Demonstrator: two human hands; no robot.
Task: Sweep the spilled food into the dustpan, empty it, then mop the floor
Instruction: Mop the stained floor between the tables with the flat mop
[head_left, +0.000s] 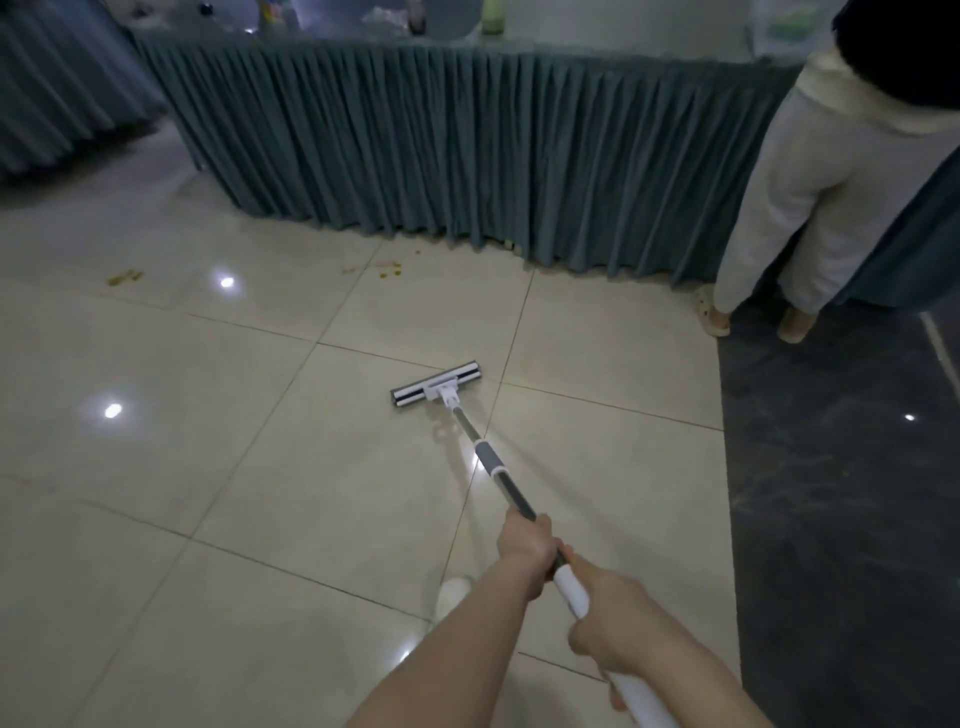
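A flat mop has its grey-and-white head (436, 383) lying on the beige tiled floor (260, 467) near the middle of the view. Its pole (485, 454) runs back toward me. My left hand (527, 543) grips the dark part of the pole. Just behind it, my right hand (608, 616) grips the white handle section. Yellowish food stains (387, 269) lie on the tiles beyond the mop head, close to the table skirt. Another smear (123, 278) lies far to the left.
A long table with a pleated grey-green skirt (467, 156) spans the back, with bottles on top. A person in light trousers and slippers (800, 218) stands at the right. Dark marbled flooring (841, 493) borders the tiles on the right. My white shoe (452, 595) shows below my arm.
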